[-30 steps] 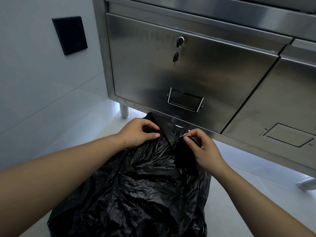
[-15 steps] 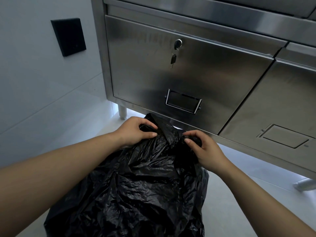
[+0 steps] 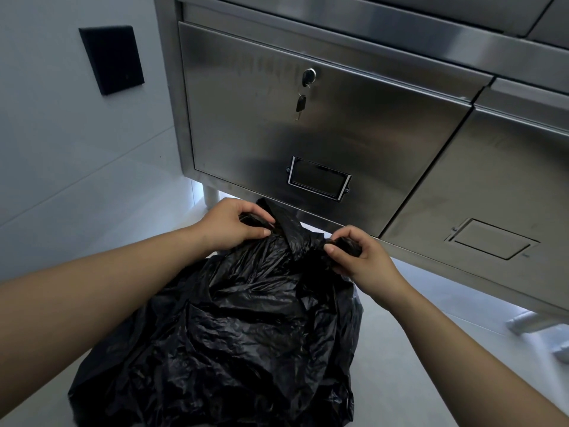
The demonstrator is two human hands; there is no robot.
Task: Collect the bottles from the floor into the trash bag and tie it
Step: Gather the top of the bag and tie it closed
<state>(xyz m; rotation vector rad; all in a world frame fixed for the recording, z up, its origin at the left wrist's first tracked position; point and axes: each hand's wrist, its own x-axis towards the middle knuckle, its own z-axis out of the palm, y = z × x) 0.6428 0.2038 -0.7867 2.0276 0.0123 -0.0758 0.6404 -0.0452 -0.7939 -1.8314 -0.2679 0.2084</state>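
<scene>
Head view: both hands, left hand (image 3: 229,223) and right hand (image 3: 360,260), pinch the trash bag (image 3: 246,334), contents hidden.

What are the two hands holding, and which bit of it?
Both hold the black trash bag by its top edge: the left hand pinches one gathered corner, the right hand the other.

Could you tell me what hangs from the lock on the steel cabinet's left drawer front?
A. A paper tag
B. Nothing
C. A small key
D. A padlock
C: a small key with a dark head dangles just below the round lock on the drawer front.
</scene>
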